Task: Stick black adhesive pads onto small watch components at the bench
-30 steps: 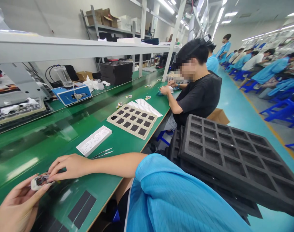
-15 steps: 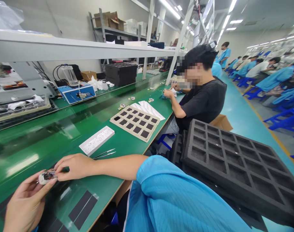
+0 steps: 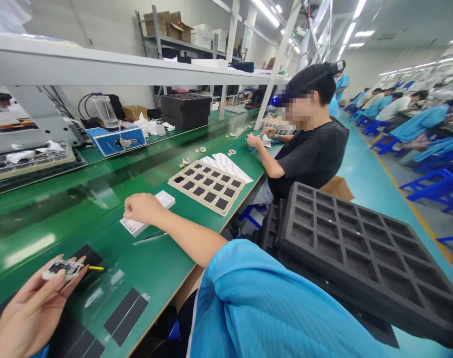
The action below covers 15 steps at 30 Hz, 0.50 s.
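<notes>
A: What does the worker's left hand (image 3: 36, 303) do?

B: It holds a small rounded white housing with dark parts inside (image 3: 64, 269), pinched between thumb and fingers, raised over the glossy green tabletop (image 3: 144, 263). A thin yellow strip (image 3: 95, 268) sticks out at the housing's three o'clock; whether it is attached is unclear.

A: And the right hand (image 3: 142, 208)?

B: That one is at the left hand's two o'clock, fingers curled down over the near end of a shallow white rectangular box with small bits inside (image 3: 165, 199). The fingertips are hidden, so nobody can tell whether they grip anything.

A: What lies about it?

B: Slim metal tweezers (image 3: 151, 237) at five o'clock from the right hand, and a flat beige tray with rows of black squares (image 3: 229, 201) between two and three.

A: Near the housing?

B: Flat black rectangular strips (image 3: 126, 316), at its four o'clock.

A: Anyone else?

B: A co-worker in a black shirt (image 3: 308, 149), between two and three o'clock from the tray.
</notes>
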Each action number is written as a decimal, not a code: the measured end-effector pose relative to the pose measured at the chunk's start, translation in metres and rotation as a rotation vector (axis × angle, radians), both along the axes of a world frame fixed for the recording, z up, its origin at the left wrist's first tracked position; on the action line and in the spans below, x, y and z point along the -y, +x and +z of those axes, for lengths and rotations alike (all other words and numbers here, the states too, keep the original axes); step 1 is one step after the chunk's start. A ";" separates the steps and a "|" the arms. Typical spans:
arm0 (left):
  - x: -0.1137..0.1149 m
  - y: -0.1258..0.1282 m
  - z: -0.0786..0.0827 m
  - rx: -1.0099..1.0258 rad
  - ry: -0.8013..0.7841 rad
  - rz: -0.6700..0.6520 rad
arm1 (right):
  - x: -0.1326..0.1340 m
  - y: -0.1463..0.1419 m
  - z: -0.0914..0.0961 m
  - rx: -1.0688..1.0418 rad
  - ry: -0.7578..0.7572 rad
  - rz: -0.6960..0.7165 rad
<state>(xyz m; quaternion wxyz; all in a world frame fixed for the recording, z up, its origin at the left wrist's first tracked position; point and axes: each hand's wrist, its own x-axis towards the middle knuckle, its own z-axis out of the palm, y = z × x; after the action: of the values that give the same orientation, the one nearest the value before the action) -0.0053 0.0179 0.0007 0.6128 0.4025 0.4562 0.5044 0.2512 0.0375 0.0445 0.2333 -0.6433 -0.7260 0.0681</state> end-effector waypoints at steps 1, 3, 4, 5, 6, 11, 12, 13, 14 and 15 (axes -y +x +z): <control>0.001 0.001 0.002 -0.005 -0.018 -0.012 | -0.001 0.007 0.002 0.015 -0.031 -0.038; 0.004 0.004 0.005 -0.010 -0.052 -0.020 | -0.004 0.015 0.001 0.035 -0.097 -0.067; 0.005 0.005 0.007 -0.016 -0.074 -0.020 | -0.005 0.017 -0.001 0.041 -0.125 -0.069; 0.006 0.007 0.009 -0.021 -0.095 -0.015 | -0.007 0.018 -0.004 0.045 -0.151 -0.067; 0.007 0.008 0.010 -0.026 -0.110 -0.007 | -0.008 0.018 -0.006 0.046 -0.173 -0.067; 0.008 0.008 0.012 -0.019 -0.104 -0.010 | -0.010 0.014 -0.011 0.015 -0.197 -0.074; 0.008 0.007 0.012 -0.018 -0.093 -0.010 | -0.009 0.011 -0.010 -0.008 -0.171 -0.066; 0.008 0.006 0.013 -0.019 -0.084 -0.006 | -0.008 0.007 -0.010 -0.058 -0.136 -0.044; 0.008 0.006 0.013 -0.021 -0.080 -0.003 | -0.007 0.002 -0.011 -0.142 -0.100 -0.003; 0.008 0.006 0.014 -0.022 -0.080 0.001 | -0.006 -0.006 -0.012 -0.257 -0.073 0.056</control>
<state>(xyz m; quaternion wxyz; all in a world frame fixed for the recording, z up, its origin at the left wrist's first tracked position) 0.0004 0.0098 0.0143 0.6231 0.3830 0.4830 0.4814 0.2456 0.0433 0.0320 0.2988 -0.6167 -0.7049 0.1830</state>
